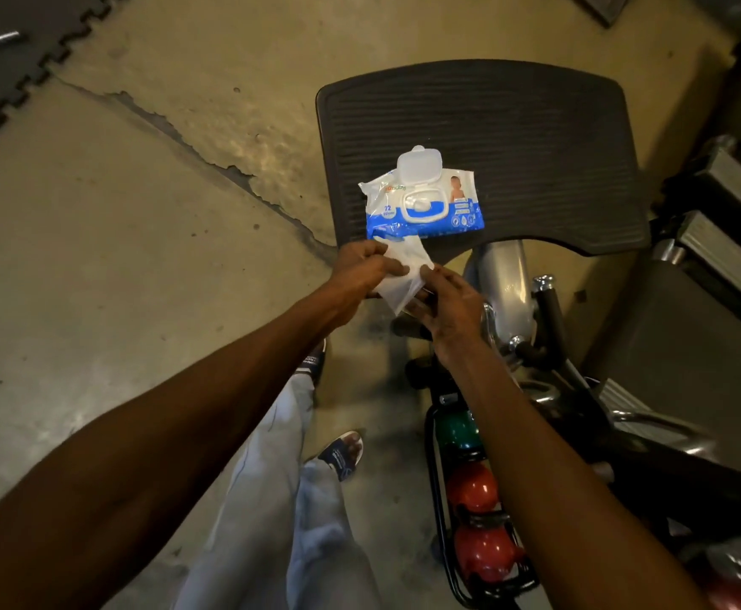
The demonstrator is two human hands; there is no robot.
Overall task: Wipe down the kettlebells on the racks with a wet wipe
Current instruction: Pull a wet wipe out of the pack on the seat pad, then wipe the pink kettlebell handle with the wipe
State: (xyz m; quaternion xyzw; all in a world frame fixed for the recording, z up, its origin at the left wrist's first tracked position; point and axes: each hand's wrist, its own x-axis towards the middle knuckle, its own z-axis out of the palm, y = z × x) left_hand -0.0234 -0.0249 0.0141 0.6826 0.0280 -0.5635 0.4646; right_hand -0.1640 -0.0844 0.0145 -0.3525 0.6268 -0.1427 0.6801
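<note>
The left hand (362, 275) and the right hand (447, 306) meet in the middle of the view, and both hold one white wet wipe (401, 275) between them. The left hand pinches the upper left part of the wipe with thumb and fingers. The right hand holds the lower right edge, with its fingers curled around the wipe. The wipe is partly folded and hangs just in front of the near edge of a black ribbed seat (514, 138).

On this seat lies a blue and white pack of wipes (430, 204), just behind the hands. Its white lid (419, 165) stands flipped up, so the opening is uncovered.

Below the right forearm stands a black wire rack (436, 521) on the floor. It carries kettlebells in a row: a green kettlebell (456, 429) nearest to the hands, then a red kettlebell (472, 488), then a second red kettlebell (487, 552). They are well apart from the wipe.

The seat sits on a silver post (507, 275) of a gym machine. The concrete floor (117, 257) is cracked, and a dark puzzle mat (3, 81) lies at the upper left. The person's light trousers and dark sandals show below.
</note>
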